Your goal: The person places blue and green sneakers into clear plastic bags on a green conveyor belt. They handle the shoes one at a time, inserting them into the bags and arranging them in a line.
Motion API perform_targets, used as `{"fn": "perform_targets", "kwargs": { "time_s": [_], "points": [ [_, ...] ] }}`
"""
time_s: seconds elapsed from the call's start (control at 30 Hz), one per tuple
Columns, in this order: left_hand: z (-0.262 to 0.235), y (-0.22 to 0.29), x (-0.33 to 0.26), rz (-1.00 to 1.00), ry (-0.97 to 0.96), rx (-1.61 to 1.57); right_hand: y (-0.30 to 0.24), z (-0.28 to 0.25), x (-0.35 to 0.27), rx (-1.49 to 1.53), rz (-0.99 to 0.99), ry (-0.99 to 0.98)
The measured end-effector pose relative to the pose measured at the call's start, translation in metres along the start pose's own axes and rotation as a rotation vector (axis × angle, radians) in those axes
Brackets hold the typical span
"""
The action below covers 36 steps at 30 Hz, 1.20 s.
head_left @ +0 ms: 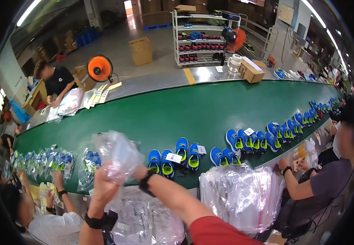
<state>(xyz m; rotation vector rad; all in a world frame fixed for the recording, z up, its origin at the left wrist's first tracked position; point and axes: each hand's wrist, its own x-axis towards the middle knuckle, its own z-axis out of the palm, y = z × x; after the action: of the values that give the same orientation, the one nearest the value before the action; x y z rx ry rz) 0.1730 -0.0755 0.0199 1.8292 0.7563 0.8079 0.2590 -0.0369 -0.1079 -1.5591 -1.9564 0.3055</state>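
My left hand (pixel 105 179) is closed on the lower part of a clear plastic bag (pixel 118 153), held up over the near edge of the green belt. My right hand (pixel 139 171) is against the bag's right side, its fingers hidden and blurred. Just right of the hands, blue sneakers with lime-green linings (pixel 167 163) stand on the belt, some with white tags (pixel 173 158). A bagged pair of blue shoes (pixel 90 161) lies to the left of the bag. Below my forearms is a stack of clear bags (pixel 148 216).
The green conveyor belt (pixel 156 106) spans the view. Another heap of plastic bags (pixel 238 196) lies right of my right arm. Co-workers sit close on the left (pixel 56 224) and right (pixel 328 179); one person (pixel 58 83) works across the belt. Bagged shoes (pixel 42 161) line the left.
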Motion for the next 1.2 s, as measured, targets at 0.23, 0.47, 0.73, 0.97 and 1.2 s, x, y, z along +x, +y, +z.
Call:
{"fn": "perform_targets", "kwargs": {
  "time_s": [0.23, 0.47, 0.73, 0.97, 1.2],
  "points": [
    [-0.068, -0.062, 0.021, -0.381, 0.239, -0.447, -0.013, -0.014, 0.005, 0.308, 0.257, -0.538],
    [-0.013, -0.047, 0.004, -0.341, 0.274, -0.47, -0.017, -0.13, -0.058, 1.039, 0.309, -0.324],
    [0.032, -0.018, 0.005, -0.127, 0.441, -0.305, 0.031, -0.189, -0.13, -0.147, 0.134, 0.374],
    [0.083, 0.035, -0.007, 0.12, 0.027, 0.022, 0.02, -0.167, -0.126, -0.176, -0.335, 0.0],
    [0.074, 0.038, -0.072, 0.101, -0.491, 0.274, 0.071, -0.14, -0.105, 0.214, 0.018, -0.11]
  ]
}}
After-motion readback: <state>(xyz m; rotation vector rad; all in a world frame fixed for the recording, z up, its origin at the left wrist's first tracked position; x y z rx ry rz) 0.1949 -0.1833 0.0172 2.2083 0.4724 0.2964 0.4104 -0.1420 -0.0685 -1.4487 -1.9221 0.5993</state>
